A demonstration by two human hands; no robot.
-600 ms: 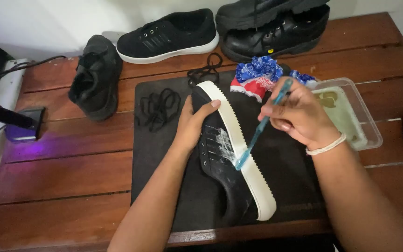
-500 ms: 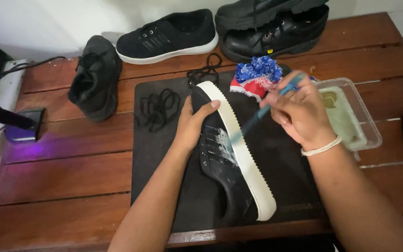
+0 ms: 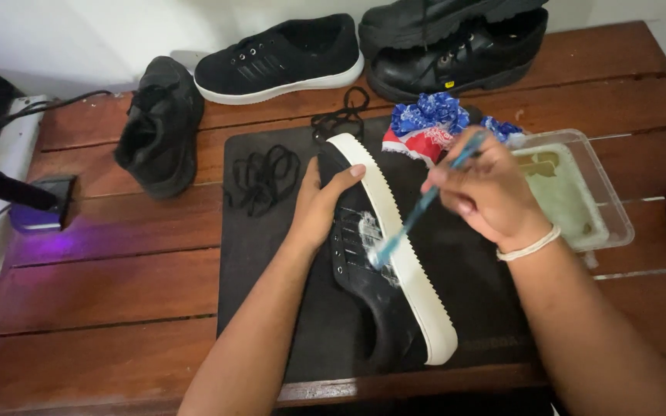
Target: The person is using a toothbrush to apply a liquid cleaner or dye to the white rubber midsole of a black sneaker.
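Head view: your left hand (image 3: 319, 206) grips the shoe (image 3: 379, 270), your right hand (image 3: 486, 194) pinches the toothbrush (image 3: 418, 212). Foam could spatter the mat (image 3: 271, 308) if you scrub hard

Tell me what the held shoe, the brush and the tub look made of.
Shoe: black matte upper, probably suede or fabric; ridged white sole, likely rubber. Brush: thin blue handle, seemingly plastic. Tub: see-through walls, apparently clear plastic.

black sneaker (image 3: 379, 293) w/ white sole, blue toothbrush (image 3: 418, 212), red/blue patterned cloth (image 3: 429, 123), black mat (image 3: 271, 254).
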